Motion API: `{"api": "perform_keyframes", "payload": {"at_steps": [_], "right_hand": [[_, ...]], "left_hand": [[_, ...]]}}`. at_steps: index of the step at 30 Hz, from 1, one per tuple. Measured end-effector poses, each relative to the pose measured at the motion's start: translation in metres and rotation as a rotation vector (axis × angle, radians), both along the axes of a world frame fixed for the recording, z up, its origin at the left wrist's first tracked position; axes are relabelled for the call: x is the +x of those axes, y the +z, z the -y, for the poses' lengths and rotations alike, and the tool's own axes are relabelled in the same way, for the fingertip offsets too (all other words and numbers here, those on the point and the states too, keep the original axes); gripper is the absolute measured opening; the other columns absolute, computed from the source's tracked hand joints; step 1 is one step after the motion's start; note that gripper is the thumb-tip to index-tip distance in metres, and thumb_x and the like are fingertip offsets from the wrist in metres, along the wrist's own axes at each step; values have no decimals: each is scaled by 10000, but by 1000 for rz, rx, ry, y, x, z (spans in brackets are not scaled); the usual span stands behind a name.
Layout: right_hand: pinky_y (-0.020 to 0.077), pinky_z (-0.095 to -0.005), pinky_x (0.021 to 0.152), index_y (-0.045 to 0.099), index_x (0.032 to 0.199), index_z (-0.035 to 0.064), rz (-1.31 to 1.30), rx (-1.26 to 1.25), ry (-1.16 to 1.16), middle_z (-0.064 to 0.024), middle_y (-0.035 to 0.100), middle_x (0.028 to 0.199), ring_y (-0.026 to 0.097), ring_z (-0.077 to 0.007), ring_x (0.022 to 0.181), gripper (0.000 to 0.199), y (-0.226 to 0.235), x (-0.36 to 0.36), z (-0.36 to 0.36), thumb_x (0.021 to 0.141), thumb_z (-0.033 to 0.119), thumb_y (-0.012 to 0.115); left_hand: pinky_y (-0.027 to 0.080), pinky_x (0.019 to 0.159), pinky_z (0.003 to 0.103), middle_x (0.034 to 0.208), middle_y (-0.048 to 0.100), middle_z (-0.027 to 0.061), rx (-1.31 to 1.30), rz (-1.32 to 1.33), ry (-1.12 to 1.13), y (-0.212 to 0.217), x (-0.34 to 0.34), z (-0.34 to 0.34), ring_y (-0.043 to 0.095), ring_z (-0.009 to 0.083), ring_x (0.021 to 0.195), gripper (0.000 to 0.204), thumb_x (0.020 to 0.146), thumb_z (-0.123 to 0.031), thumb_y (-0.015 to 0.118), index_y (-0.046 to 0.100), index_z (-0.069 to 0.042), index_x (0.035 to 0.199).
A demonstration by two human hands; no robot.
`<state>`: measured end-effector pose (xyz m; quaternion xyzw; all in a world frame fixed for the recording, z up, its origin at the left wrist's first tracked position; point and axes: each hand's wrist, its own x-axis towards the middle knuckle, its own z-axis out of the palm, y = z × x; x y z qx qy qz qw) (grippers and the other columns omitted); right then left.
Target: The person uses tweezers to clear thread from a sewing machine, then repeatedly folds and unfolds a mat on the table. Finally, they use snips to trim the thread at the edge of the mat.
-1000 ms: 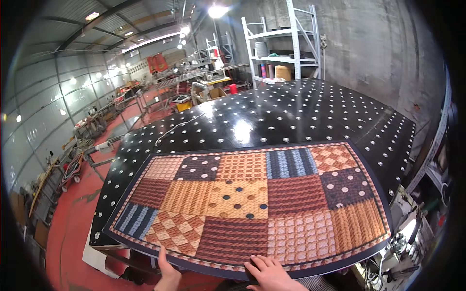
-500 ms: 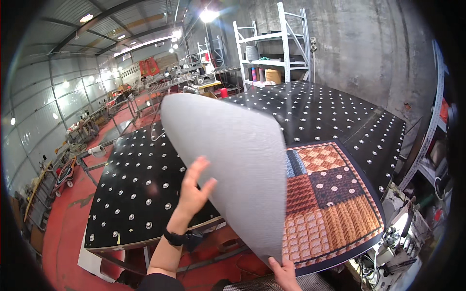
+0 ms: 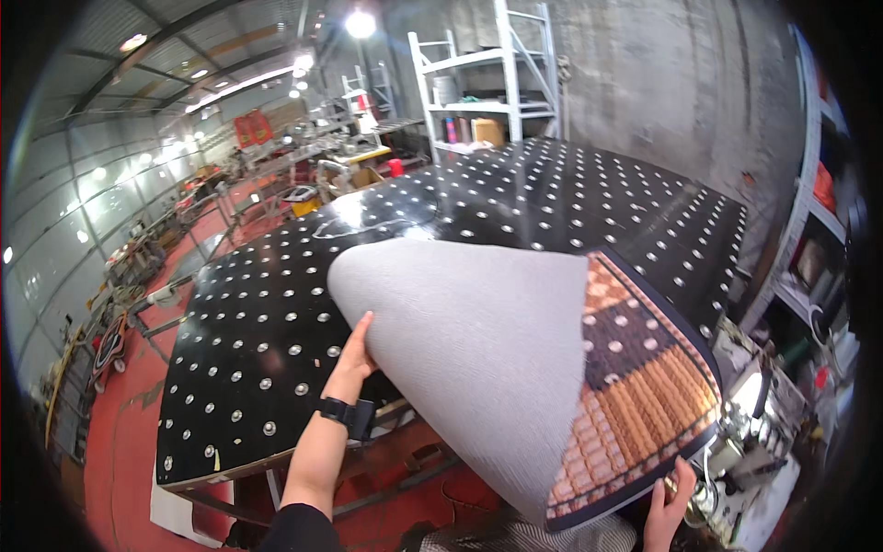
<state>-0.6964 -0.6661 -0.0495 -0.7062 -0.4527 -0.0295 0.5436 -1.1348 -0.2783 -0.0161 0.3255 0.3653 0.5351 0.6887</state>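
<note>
A patchwork-patterned mat (image 3: 644, 397) in brown, orange and black lies on the near right of a black table. Its left part is folded over to the right, so the plain grey backing (image 3: 469, 340) faces up in a rounded curl. My left hand (image 3: 353, 357), with a dark band on the wrist, rests against the left edge of that curl, fingers stretched upward. At the mat's dark front border is my right hand (image 3: 671, 506), thumb and finger apart, holding nothing visible. The pattern beneath the fold is hidden.
The black table (image 3: 267, 294) is studded with round metal balls. Metal equipment (image 3: 750, 469) crowds its right end. White shelving (image 3: 511, 92) stands behind, and another rack (image 3: 798, 248) is on the right. A red floor (image 3: 120, 442) runs along the left.
The raised grey flap has come down lower and spread wider over the pattern. My right hand has left the flap's front corner and moved right along the border. My left hand stayed beside the curl.
</note>
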Motion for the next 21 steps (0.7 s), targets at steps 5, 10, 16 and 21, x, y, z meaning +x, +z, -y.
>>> {"api": "perform_keyframes", "payload": {"at_steps": [5, 10, 16, 21], "right_hand": [[415, -285, 869, 429, 1292, 45, -170, -44, -158, -92, 432, 1250, 494, -172, 1048, 423, -19, 56, -9, 887, 119, 527], [430, -251, 838, 457, 1298, 56, -713, 195, 145, -63, 588, 1098, 550, -121, 949, 434, -14, 94, -61, 880, 152, 519], [392, -246, 915, 520, 1206, -49, -608, 106, 113, -114, 573, 1192, 519, -129, 1060, 377, -27, 107, -70, 890, 156, 537], [387, -238, 920, 486, 1248, -35, -625, 85, 94, -113, 561, 1222, 507, -99, 1068, 410, -36, 100, -50, 888, 148, 555]], "left_hand": [[417, 925, 434, 1123, 583, 74, 66, 46, 205, -16, 9, 15, 545, 249, 1027, 493, 770, -335, 681, 532, -77, 1163], [461, 895, 417, 1187, 548, 119, 747, -587, 351, 13, -1, 154, 529, 269, 1084, 446, 859, -305, 551, 500, -33, 1209], [388, 970, 454, 1308, 448, 129, 29, -112, 245, -9, -31, 123, 458, 295, 1159, 555, 829, -356, 574, 455, -25, 1258], [384, 971, 461, 1305, 451, 138, 42, -109, 220, -13, -13, 122, 454, 305, 1161, 554, 823, -354, 576, 461, -23, 1253]]}}
